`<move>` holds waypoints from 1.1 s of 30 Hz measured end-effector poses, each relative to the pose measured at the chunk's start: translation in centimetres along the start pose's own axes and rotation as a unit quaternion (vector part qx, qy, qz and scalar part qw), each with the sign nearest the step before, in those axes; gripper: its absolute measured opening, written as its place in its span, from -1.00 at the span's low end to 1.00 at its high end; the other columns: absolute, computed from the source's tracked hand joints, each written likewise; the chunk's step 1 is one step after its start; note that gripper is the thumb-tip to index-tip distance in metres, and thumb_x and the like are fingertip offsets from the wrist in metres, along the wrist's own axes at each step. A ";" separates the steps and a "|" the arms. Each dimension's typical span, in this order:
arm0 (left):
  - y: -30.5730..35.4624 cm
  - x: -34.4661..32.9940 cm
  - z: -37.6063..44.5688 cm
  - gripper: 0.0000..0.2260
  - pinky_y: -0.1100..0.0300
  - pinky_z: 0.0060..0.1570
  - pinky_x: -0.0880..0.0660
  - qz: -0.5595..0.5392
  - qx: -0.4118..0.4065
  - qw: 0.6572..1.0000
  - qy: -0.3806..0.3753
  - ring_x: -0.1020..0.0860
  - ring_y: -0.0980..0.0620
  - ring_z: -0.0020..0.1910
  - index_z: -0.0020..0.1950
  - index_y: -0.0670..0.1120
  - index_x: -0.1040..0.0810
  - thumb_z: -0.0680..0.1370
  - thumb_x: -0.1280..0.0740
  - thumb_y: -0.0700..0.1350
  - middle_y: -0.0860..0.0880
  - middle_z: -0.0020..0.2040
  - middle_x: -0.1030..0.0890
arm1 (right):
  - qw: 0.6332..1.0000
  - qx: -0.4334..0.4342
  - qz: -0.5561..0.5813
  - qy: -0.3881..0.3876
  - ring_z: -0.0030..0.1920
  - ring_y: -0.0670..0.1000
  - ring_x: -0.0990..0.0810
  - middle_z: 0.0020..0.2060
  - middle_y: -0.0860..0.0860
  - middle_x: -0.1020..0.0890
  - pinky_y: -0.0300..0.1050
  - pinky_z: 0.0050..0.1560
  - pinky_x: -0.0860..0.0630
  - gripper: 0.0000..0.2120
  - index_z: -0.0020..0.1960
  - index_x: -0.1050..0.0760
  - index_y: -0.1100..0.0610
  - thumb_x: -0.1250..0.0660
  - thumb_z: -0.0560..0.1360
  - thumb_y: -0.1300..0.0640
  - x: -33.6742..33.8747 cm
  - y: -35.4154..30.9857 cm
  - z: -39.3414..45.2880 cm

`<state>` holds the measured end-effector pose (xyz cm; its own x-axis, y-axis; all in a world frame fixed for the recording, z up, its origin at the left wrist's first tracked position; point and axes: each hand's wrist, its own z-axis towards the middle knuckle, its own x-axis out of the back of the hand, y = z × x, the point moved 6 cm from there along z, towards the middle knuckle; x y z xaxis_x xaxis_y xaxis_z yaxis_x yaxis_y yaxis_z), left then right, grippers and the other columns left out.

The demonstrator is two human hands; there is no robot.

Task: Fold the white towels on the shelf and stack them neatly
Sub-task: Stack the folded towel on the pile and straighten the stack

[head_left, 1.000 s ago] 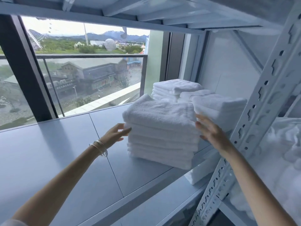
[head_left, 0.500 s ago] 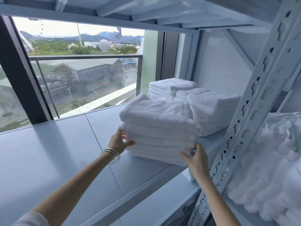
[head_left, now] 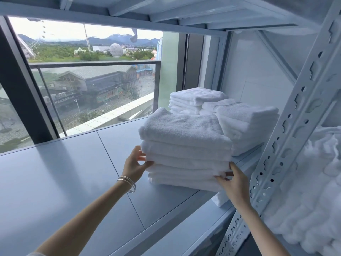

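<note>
A stack of folded white towels [head_left: 185,148] sits at centre frame on the grey shelf [head_left: 64,182], near the shelf's front edge. The left hand [head_left: 133,166] is at the stack's left side, about mid-height; its thumb and fingertips pinch the edge of a middle layer. Thin silver bangles [head_left: 127,183] circle the left wrist. The right hand [head_left: 233,182] is at the lower right corner of the stack; its thumb and fingers are curled and pinch the edges of the lower layers.

Behind and to the right of this stack, two more stacks of folded towels stand on the same shelf: a rear stack [head_left: 193,101] in the upper centre of the frame and a right stack [head_left: 247,124] just beside the perforated metal upright [head_left: 295,126]. Right of the upright, a heap of loose white towels [head_left: 313,191] fills the right edge of the frame. A window [head_left: 83,80] occupies the upper left.
</note>
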<state>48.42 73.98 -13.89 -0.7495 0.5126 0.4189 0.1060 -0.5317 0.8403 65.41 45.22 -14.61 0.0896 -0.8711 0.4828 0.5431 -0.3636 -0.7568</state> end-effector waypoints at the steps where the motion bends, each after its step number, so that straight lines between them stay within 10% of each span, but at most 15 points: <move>1: -0.2 0.1 0.1 -0.66 0.06 -0.15 -0.55 0.000 -0.002 1.000 0.002 -0.60 0.08 -0.20 0.04 -0.15 -0.45 0.35 -0.50 -0.17 0.01 -0.15 -0.60 | 1.000 0.012 -0.005 -0.001 -0.31 -0.13 -0.56 -0.36 -0.05 -0.57 0.01 -0.29 -0.58 -0.75 -0.15 -0.50 0.16 -0.54 0.27 0.26 -0.1 0.1 0.0; 10: -1.7 -0.5 -0.8 -0.51 0.36 -0.20 -0.48 -0.006 0.026 0.996 -0.087 -0.57 0.06 -0.08 0.14 -0.06 -0.35 0.34 -0.53 -0.21 0.02 -0.02 -0.52 | 0.994 -0.029 0.076 -0.068 -0.12 -0.04 -0.55 -0.12 0.00 -0.53 -0.48 -0.28 -0.44 -0.58 0.04 -0.40 0.09 -0.53 0.31 0.29 0.0 1.2 0.0; 14: -2.4 -2.1 -1.8 -0.47 0.14 -0.15 -0.60 0.031 0.045 0.987 -0.153 -0.55 -0.09 -0.11 0.05 -0.08 -0.41 0.20 -0.60 -0.18 -0.06 -0.05 -0.49 | 0.981 -0.083 0.049 -0.166 -0.08 -0.04 -0.58 -0.02 -0.03 -0.54 -0.25 -0.13 -0.53 -0.52 0.11 -0.36 0.02 -0.54 0.32 0.17 -1.8 3.0 -1.7; 19: -2.7 -2.8 -2.0 -0.38 0.03 -0.12 -0.59 0.088 0.034 0.991 -0.095 -0.55 -0.12 -0.10 0.20 -0.13 -0.43 0.21 -0.60 -0.19 -0.12 0.02 -0.53 | 0.993 -0.056 0.019 -0.105 0.01 -0.03 -0.54 0.00 -0.03 -0.54 -0.04 -0.02 -0.55 -0.64 0.10 -0.45 0.07 -0.49 0.38 0.11 -1.7 2.5 -1.9; 26: -0.3 -2.4 -1.9 -0.66 0.11 -0.17 -0.52 0.167 -0.017 0.984 -0.067 -0.56 -0.02 -0.26 0.02 -0.14 -0.55 0.29 -0.49 -0.28 -0.06 -0.12 -0.56 | 0.987 -0.095 -0.009 -0.127 -0.10 0.02 -0.60 -0.05 -0.02 -0.60 -0.19 -0.24 -0.42 -0.94 -0.01 -0.46 0.05 -0.30 0.53 0.09 -1.1 1.8 -0.5; 30: -0.4 1.3 0.1 -0.63 0.10 -0.05 -0.55 0.055 0.065 0.980 -0.179 -0.60 0.02 -0.18 -0.03 0.01 -0.50 0.35 -0.47 -0.38 -0.08 -0.07 -0.57 | 0.991 -0.014 -0.088 -0.098 -0.08 -0.03 -0.58 0.03 0.03 -0.58 -0.29 -0.20 -0.43 -0.80 0.08 -0.51 0.15 -0.34 0.48 0.30 4.2 -1.2 2.0; 33: 2.2 5.6 1.9 -0.36 0.16 0.03 -0.47 -0.080 0.116 0.978 -0.156 -0.57 -0.02 0.05 0.28 -0.03 -0.38 0.28 -0.57 0.01 -0.04 0.10 -0.55 | 0.995 0.089 -0.029 -0.026 -0.03 -0.10 -0.58 0.04 -0.06 -0.54 -0.40 -0.09 -0.50 -0.67 0.17 -0.49 0.11 -0.36 0.44 0.34 8.0 -6.4 4.8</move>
<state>45.73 76.98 -9.05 -0.5364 0.7769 0.3296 0.1752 -0.2795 0.9440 66.66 42.15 -3.84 0.0942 -0.8301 0.5496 0.6870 -0.3453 -0.6393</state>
